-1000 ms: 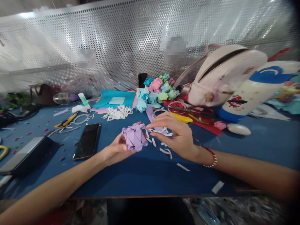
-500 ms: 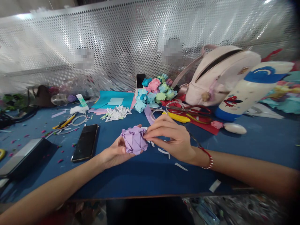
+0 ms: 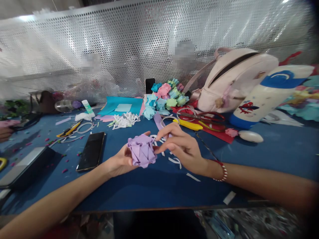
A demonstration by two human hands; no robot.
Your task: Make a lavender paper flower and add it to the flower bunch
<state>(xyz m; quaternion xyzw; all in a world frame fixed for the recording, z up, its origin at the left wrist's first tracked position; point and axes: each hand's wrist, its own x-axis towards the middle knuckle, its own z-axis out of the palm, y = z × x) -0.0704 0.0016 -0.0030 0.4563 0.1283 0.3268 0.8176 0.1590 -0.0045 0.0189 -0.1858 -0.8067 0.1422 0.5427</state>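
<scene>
A folded purple paper flower is held just above the blue table near its middle. My left hand cups it from below and the left, fingers wrapped round it. My right hand comes in from the right, and its thumb and fingertips pinch the flower's right edge. White paper strips lie on the table under and beside my right hand.
A black phone lies left of my hands, with a dark tablet further left. Behind are a pile of coloured paper flowers, red scissors, a yellow cutter, a pink backpack, a white bottle and white shreds. Another person's hand shows at the far left.
My right hand has closed in on the purple flower and now pinches its right side. The flower has turned slightly in my left hand. A hand has appeared at the far left.
</scene>
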